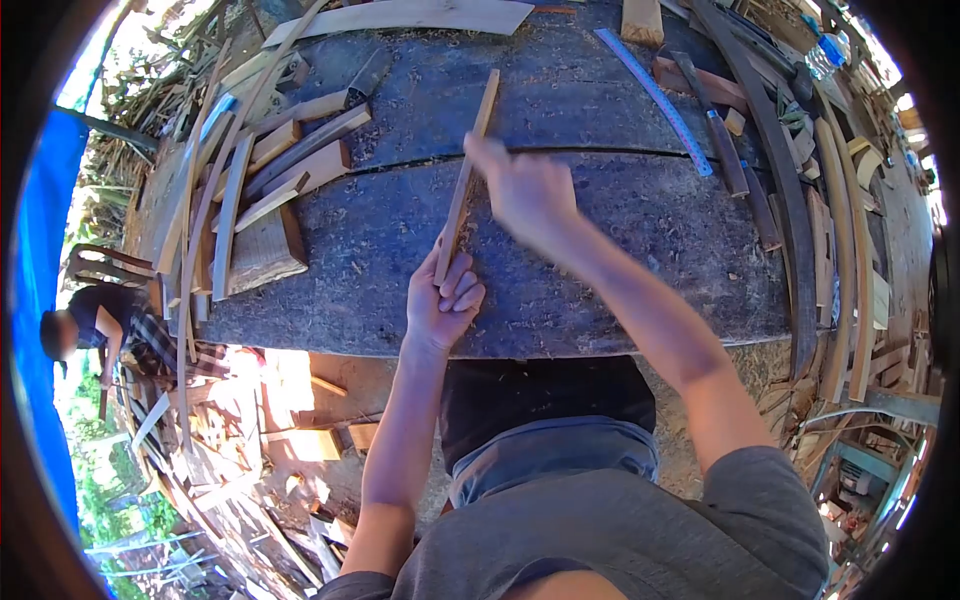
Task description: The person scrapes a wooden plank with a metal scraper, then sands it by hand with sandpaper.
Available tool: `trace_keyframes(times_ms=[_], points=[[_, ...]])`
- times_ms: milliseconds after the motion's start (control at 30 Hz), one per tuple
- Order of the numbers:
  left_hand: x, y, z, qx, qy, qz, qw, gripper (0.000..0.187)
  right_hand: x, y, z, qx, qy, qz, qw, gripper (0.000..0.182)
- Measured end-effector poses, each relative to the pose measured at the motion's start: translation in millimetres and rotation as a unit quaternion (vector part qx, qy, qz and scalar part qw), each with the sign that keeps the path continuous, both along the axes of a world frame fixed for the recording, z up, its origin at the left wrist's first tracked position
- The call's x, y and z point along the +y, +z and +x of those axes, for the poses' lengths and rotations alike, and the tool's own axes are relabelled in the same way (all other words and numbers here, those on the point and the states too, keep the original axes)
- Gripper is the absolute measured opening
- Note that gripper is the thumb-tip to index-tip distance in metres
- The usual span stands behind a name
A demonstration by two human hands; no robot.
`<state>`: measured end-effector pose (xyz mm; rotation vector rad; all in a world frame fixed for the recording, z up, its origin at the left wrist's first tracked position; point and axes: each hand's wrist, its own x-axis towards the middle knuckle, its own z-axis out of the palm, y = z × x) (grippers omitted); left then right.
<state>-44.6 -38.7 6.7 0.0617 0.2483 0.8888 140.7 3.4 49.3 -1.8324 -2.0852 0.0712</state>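
Note:
A narrow wooden strip (468, 180) slants up and away over the dark workbench (620, 250). My left hand (446, 295) is wrapped round its near end, close to the bench's front edge. Beside the strip's middle is my right hand (525, 190), slightly blurred, its fingers curled in and one digit reaching to the wood. Whether that digit presses on the strip or anything sits inside the curled fingers, I cannot make out. Fine shavings speckle the bench top around both hands.
A blue ruler (655, 100) lies at the far right, near a chisel-like tool with a wooden handle (728, 155). Wood offcuts (270, 245) are piled at the left, and long dark boards (780, 200) line the right edge. Another person (125, 325) sits at far left.

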Motion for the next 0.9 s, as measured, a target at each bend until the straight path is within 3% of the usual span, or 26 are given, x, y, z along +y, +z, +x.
trace_keyframes(times_ms=[100,167,233,267,333,400,500,567,633,700,833,900], points=[[-3.2,-6.7,-0.7,-0.04,0.002,-0.002,0.999,0.034,-84.2,11.3,-14.0,-0.027,0.103,-0.088,0.99,0.06],[-5.6,-5.8,0.2,-0.03,0.004,-0.014,0.999,0.035,-83.4,9.2,-11.0,-0.028,0.1,-0.066,0.992,0.061],[-5.0,-0.9,0.4,-0.003,-0.001,-0.013,1.0,0.04,-48.7,-7.3,0.9,-0.054,0.064,0.0,0.996,0.062],[-4.7,1.3,1.7,-0.002,-0.005,-0.006,1.0,0.04,-16.6,-6.3,10.5,0.032,0.028,-0.011,0.999,0.057],[-6.9,4.7,3.5,0.035,0.008,-0.01,0.999,0.044,40.8,4.9,32.5,0.03,-0.077,-0.059,0.995,0.049],[-9.9,5.7,3.1,0.05,0.021,-0.02,0.998,0.044,55.5,-0.8,36.9,0.024,-0.104,-0.02,0.994,0.047],[-2.5,-0.9,2.6,0.004,0.015,-0.017,1.0,0.042,9.6,-10.7,23.8,0.016,-0.012,0.009,1.0,0.054],[-5.9,0.8,2.3,0.012,0.014,-0.009,1.0,0.039,-57.0,-5.2,6.7,0.0,0.062,-0.029,0.998,0.057],[-8.6,-0.4,2.0,0.009,0.017,-0.021,1.0,0.036,-75.1,4.3,3.3,-0.012,0.094,-0.063,0.993,0.056],[-8.2,1.4,3.5,0.006,0.008,-0.02,1.0,0.035,-56.2,7.9,9.7,-0.031,0.069,-0.036,0.996,0.056],[-9.6,10.6,9.9,0.041,0.015,-0.02,0.999,0.031,69.5,-7.1,44.5,0.017,-0.084,-0.008,0.996,0.047],[-11.1,11.1,10.7,0.05,0.028,-0.031,0.998,0.03,74.3,0.3,42.8,0.025,-0.09,-0.027,0.995,0.046]])
